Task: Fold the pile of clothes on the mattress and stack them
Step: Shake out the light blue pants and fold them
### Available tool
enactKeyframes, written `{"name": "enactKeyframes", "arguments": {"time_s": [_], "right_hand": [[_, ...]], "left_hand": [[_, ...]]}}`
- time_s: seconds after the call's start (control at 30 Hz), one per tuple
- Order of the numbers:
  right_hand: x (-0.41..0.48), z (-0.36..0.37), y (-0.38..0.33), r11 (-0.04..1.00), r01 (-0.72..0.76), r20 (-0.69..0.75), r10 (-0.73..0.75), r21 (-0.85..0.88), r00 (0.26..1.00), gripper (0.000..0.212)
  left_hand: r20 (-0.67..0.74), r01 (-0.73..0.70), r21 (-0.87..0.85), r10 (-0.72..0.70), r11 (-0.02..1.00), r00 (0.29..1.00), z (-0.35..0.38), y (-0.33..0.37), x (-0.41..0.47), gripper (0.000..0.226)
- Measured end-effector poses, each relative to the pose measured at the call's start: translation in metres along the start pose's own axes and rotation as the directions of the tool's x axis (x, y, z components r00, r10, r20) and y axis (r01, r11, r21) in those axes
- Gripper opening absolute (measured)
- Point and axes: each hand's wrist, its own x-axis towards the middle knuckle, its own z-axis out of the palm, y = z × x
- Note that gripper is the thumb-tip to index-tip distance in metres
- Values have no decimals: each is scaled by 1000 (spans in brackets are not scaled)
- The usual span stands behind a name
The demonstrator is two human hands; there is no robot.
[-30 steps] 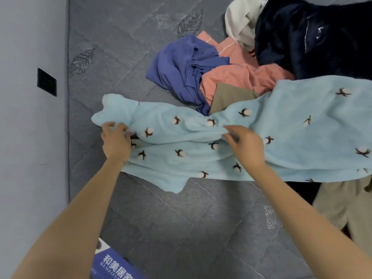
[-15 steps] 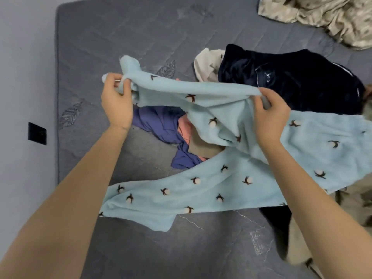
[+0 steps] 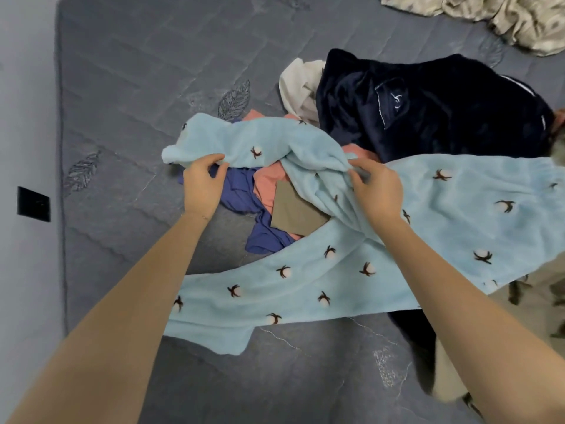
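Light blue fleece pants with cotton-flower print (image 3: 305,289) lie spread across the grey mattress (image 3: 137,87). One leg lies flat near me; the other is folded back over the pile. My left hand (image 3: 201,185) pinches the cuff end of that upper leg. My right hand (image 3: 377,191) grips a bunch of the same leg near the crotch. Under the pants lie a purple-blue garment (image 3: 241,191), a salmon pink one (image 3: 269,182) and a khaki piece (image 3: 295,212). Behind are a navy fleece garment (image 3: 428,111) and a cream one (image 3: 301,84).
A wall with a black socket plate (image 3: 33,204) runs along the left edge of the mattress. A crumpled beige satin sheet (image 3: 504,16) lies at the far right corner. Beige printed fabric (image 3: 538,295) sits at the right edge.
Both hands lifted one pant leg off the other and carried it away from me, then lowered it onto the pile. The head view tilted up.
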Motion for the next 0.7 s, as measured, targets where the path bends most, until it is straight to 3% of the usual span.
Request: {"name": "enactKeyframes", "arguments": {"time_s": [0.07,0.13,0.2,0.27,0.33,0.47,0.57,0.7], "right_hand": [[-3,0,-1,1000,19,-23,-19,17,1000,25],[-7,1,-1,990,142,-86,-141,5,986,28],[-13,3,2,956,269,-111,-281,-115,953,33],[-32,8,5,920,300,-68,-327,-254,943,43],[-57,15,8,894,318,-18,-340,-317,940,52],[-117,35,16,875,393,163,-360,-282,919,66],[-162,53,25,875,395,326,-300,-280,896,76],[-210,70,46,860,435,491,-268,-266,829,86]], "left_hand": [[9,-25,8,25,1000,1000,-2,3,-8,29],[28,-74,44,73,996,997,-6,3,-19,36],[26,-161,160,159,974,987,-12,-4,-33,44],[22,-160,301,161,940,987,-19,-14,-57,51],[18,-97,409,98,907,995,-25,-23,-86,54],[26,-2,572,-16,820,1000,-40,-46,-151,64],[7,197,565,-244,801,970,-50,-60,-197,68],[-109,387,518,-390,763,914,-62,-76,-254,68]]}}
